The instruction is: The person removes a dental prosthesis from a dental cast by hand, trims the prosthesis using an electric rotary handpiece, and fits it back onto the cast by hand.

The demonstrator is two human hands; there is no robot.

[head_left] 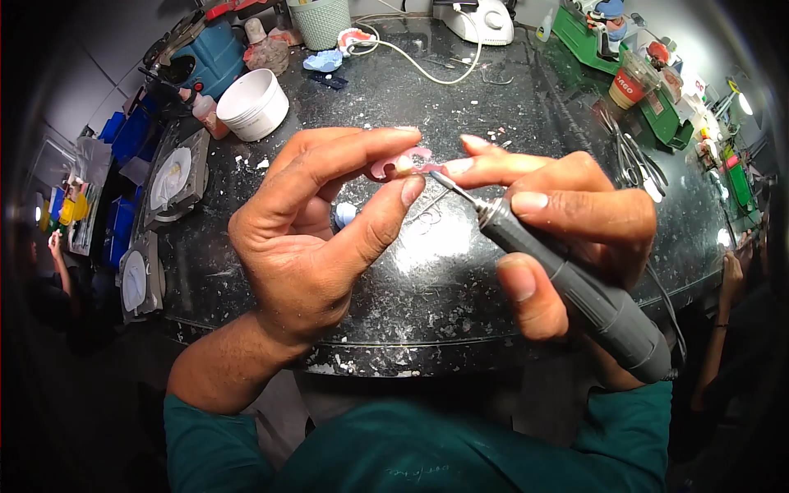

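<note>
Between the thumb and fingers of my left hand is a small pink dental piece with a curved outline. My right hand is wrapped round a dark grey rotary handpiece, whose cord trails off to the lower right. The metal bit of the handpiece points up and left, its tip at the right end of the pink piece. A fingertip of my right hand lies beside that same end. White crumbs and dust are scattered over the black worktop below.
A white tub stands at the back left, near a blue container. Behind are a white device with a cable and a dental model. Metal tools lie right. Other people's hands show at both sides.
</note>
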